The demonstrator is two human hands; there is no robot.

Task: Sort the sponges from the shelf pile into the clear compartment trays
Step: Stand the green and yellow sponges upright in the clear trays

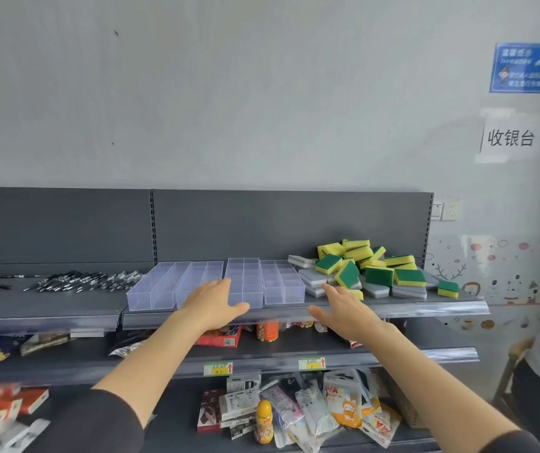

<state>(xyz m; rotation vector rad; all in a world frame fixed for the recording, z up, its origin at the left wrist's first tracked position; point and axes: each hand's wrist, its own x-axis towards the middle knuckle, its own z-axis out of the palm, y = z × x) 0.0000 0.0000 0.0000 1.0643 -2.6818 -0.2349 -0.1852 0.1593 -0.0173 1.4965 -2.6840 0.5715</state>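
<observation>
Both hands flat, fingers straight, holding nothing. My left hand [211, 302] reaches over the near end of the clear trays [283, 286]; my right hand [344, 308] is just right of them. Sponges [378, 273] lie piled right of the trays on the shelf [409, 307].

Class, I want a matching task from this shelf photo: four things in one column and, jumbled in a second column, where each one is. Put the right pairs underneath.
Column 1
1. sponge pile
2. clear trays
3. black pens
4. blue sign

Column 2
a. on the wall, upper right
b. top shelf, left part
c. top shelf, right end
d. top shelf, middle

Pairs: 1-c, 2-d, 3-b, 4-a
</observation>
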